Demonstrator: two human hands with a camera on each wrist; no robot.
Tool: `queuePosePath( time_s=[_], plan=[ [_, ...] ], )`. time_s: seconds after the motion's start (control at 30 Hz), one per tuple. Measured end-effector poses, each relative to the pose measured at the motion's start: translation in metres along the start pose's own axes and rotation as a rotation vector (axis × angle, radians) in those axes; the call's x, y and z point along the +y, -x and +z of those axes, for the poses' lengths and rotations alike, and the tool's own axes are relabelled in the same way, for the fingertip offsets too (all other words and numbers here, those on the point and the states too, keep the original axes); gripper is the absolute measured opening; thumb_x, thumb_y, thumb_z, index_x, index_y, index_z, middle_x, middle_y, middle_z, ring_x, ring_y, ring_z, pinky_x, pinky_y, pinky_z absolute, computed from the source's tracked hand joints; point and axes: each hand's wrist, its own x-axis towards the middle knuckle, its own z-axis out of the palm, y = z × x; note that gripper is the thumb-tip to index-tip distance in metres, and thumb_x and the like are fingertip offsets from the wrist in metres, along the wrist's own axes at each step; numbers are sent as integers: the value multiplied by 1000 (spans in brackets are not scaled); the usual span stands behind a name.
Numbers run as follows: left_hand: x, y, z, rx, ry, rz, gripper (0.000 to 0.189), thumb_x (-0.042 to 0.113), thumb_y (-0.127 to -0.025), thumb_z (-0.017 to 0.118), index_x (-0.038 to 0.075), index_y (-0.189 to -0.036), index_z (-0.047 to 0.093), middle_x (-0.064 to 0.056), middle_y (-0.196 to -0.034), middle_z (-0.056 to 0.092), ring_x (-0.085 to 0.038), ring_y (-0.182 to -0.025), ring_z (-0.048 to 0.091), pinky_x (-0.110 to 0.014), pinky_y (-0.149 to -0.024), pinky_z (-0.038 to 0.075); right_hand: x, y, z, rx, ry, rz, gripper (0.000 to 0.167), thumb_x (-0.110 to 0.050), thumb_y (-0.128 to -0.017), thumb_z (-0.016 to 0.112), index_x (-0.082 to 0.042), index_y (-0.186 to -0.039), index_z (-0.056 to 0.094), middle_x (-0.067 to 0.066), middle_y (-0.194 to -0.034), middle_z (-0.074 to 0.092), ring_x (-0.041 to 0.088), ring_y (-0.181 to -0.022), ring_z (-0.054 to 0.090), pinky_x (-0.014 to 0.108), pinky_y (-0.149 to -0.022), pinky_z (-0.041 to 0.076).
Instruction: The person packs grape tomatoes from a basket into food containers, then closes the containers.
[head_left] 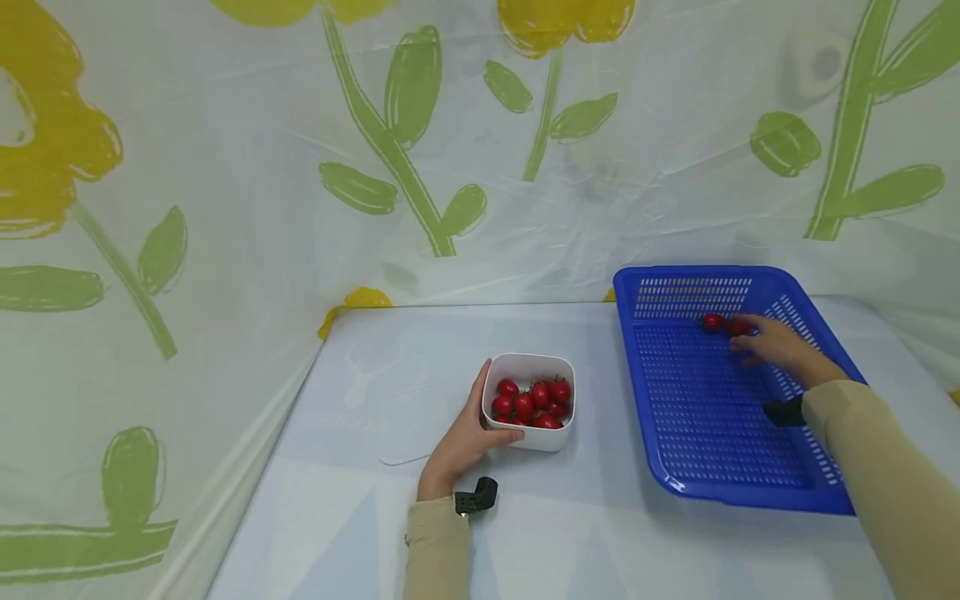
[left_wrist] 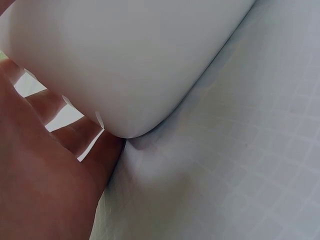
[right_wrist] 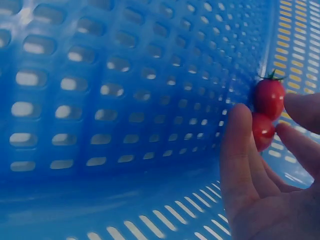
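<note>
My left hand [head_left: 463,437] holds a white square container [head_left: 551,439] on the table, fingers along its left side and thumb over the front. Several red cherry tomatoes [head_left: 522,406] with green stems lie inside it. In the left wrist view, the container's smooth wall [left_wrist: 130,60] hides its contents. Inside a blue plastic basket [head_left: 648,417], my right hand [head_left: 780,346] has its fingers curled round a cherry tomato [right_wrist: 262,132]. Beside that one, another cherry tomato [right_wrist: 270,99] with a green calyx lies close to the fingertips. The fingers partly hide the first tomato.
The slotted basket wall [right_wrist: 150,210] rises close to the right hand. Light printed cloth covers the table [head_left: 337,500]. A white curtain [head_left: 247,167] with yellow flowers and green leaves hangs behind and to the left.
</note>
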Motion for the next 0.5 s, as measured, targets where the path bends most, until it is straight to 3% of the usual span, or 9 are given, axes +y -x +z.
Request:
queuePosePath(
  time_s=[0.2,0.5],
  plan=[
    [0,1,0,-2,9,7,102,23,-68,78,48,-138,9,12,-139,24,-17,-127,23,-43,-97,31,1,-2,3,-4,28,-21,56,-5,-88,45,16,-132,17,41,-122,25,50,-104,42,41,-73,49],
    [3,3,1,-5,23,0,102,21,-68,78,47,-138,9,10,-140,24,-18,-127,23,-42,-98,31,4,-5,6,13,177,-116,39,1,-82,52,17,-116,40,36,-105,46,36,-83,56,38,-64,51]
  ],
)
